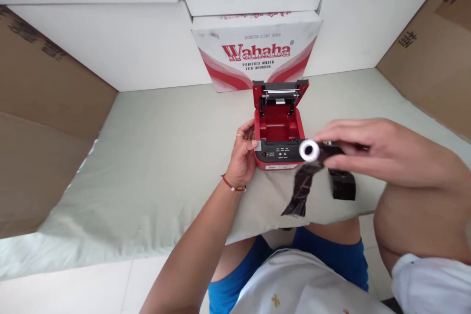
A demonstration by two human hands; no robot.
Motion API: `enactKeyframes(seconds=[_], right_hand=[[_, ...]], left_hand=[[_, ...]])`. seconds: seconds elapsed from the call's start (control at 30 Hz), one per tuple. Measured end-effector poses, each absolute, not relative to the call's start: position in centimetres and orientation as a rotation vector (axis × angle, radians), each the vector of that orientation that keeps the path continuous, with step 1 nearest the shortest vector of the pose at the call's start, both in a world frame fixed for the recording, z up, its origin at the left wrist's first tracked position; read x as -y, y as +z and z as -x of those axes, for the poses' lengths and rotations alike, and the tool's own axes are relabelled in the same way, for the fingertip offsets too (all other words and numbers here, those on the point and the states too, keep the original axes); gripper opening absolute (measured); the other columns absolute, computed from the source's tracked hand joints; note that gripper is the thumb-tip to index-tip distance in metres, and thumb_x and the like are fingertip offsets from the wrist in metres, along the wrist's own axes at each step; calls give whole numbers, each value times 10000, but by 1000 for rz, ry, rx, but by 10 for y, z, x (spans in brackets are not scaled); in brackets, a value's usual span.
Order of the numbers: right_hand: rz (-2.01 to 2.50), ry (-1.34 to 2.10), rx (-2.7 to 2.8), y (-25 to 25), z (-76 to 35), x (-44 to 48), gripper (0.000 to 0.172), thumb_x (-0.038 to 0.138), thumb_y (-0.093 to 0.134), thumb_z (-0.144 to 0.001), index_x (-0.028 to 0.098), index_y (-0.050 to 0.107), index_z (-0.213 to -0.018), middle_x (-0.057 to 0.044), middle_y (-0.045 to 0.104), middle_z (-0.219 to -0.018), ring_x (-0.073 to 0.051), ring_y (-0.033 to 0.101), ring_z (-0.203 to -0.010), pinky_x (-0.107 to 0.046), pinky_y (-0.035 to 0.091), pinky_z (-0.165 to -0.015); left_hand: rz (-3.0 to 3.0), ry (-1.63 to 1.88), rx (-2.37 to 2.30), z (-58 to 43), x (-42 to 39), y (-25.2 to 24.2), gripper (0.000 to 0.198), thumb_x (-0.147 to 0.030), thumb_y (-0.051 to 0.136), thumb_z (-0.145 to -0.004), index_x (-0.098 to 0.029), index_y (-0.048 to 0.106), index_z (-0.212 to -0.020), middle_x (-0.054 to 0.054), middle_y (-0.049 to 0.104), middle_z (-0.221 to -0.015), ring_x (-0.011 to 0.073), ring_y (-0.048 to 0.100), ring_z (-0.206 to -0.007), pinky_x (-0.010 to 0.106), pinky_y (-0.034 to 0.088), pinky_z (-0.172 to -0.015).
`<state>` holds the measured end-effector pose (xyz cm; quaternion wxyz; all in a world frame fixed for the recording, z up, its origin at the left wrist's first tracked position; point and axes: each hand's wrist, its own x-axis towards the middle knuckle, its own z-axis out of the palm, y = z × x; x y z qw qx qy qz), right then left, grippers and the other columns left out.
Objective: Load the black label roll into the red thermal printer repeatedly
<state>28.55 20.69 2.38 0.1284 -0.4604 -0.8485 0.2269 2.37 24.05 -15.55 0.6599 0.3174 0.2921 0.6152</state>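
A small red printer (278,127) stands on the table with its lid open and its paper bay empty. My left hand (243,154) grips its left front corner, fingers closed on the case. My right hand (371,149) hovers just in front of the printer and pinches a white paper roll (309,150) partly wrapped in black plastic. A loose strip of that black wrapper (300,191) hangs down from the roll.
A pale green cloth (158,157) covers the table. A Wahaha water carton (253,49) stands behind the printer among white boxes. Brown cardboard (44,122) rises at the left and right. A black piece (344,185) lies near the table's front edge.
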Motion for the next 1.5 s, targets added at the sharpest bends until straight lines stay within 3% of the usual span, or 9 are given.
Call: enactKeyframes(seconds=[0.2, 0.4, 0.53, 0.7, 0.9, 1.03, 1.23, 1.33, 1.5], right_hand=[[1598, 189, 2536, -7, -216, -257, 317, 272, 643, -971, 227, 806, -1239, -115, 804, -1193, -302, 753, -984, -392, 544, -799], [1884, 77, 2551, -27, -186, -273, 265, 190, 656, -951, 205, 808, -1168, -181, 819, -1172, -359, 773, -914, -436, 531, -744], [1928, 115, 2569, -30, -183, -280, 237, 202, 663, -953, 221, 816, -1132, -160, 843, -1144, -323, 766, -941, -386, 505, -722], [1913, 44, 2564, -37, -185, -290, 252, 193, 648, -942, 233, 824, -1118, -142, 856, -1084, -297, 765, -923, -358, 485, -684], [1497, 402, 2447, -23, -198, -268, 300, 235, 610, -989, 231, 838, -1184, -73, 857, -1186, -271, 788, -1043, -383, 577, -895], [1394, 329, 2055, -1, -211, -249, 303, 387, 560, -1079, 268, 835, -1123, -40, 848, -1037, -246, 767, -900, -383, 601, -838], [1369, -15, 2027, -13, -227, -285, 423, 409, 489, -1110, 269, 681, -1460, -130, 691, -1540, -335, 640, -1386, -537, 510, -1162], [1325, 64, 2155, -24, -230, -292, 408, 414, 490, -1105, 261, 716, -1409, -112, 748, -1457, -323, 647, -1380, -536, 468, -1215], [1265, 175, 2137, -23, -235, -257, 404, 353, 512, -1093, 256, 687, -1444, -90, 807, -1340, -292, 736, -1234, -490, 548, -1129]], left_hand=[[-741, 1393, -660, -23, -243, -156, 547, -334, 866, -718, -300, 710, -1241, 38, 694, -1435, 301, 566, -1457, 476, 416, -1261], [-905, 1552, -820, -29, -232, -153, 485, -405, 802, -814, -306, 680, -1272, 45, 639, -1460, 315, 524, -1484, 508, 364, -1303], [-1595, 1740, -991, -25, -206, -139, 478, -368, 709, -951, -345, 662, -1426, 63, 591, -1532, 360, 413, -1588, 560, 272, -1351], [-2158, 1604, -1035, -25, -189, -134, 543, -270, 687, -933, -370, 681, -1466, 64, 757, -1316, 365, 610, -1354, 562, 365, -1224], [-2350, 1631, -1180, -41, -185, -141, 529, -274, 711, -912, -367, 723, -1433, 62, 794, -1228, 333, 676, -1232, 507, 407, -1129], [-2334, 1651, -1262, -50, -177, -144, 538, -256, 728, -903, -393, 728, -1424, 51, 791, -1233, 327, 684, -1222, 506, 390, -1144], [-2464, 1579, -1268, -54, -171, -149, 630, -235, 705, -924, -391, 648, -1531, 59, 784, -1246, 306, 665, -1210, 482, 334, -1160], [-2469, 1525, -1263, -51, -171, -150, 636, -247, 709, -942, -430, 624, -1545, 54, 770, -1266, 300, 644, -1232, 486, 293, -1190], [-2429, 1520, -1310, -51, -169, -150, 614, -224, 725, -941, -505, 656, -1483, 34, 762, -1227, 291, 622, -1212, 498, 275, -1201]])
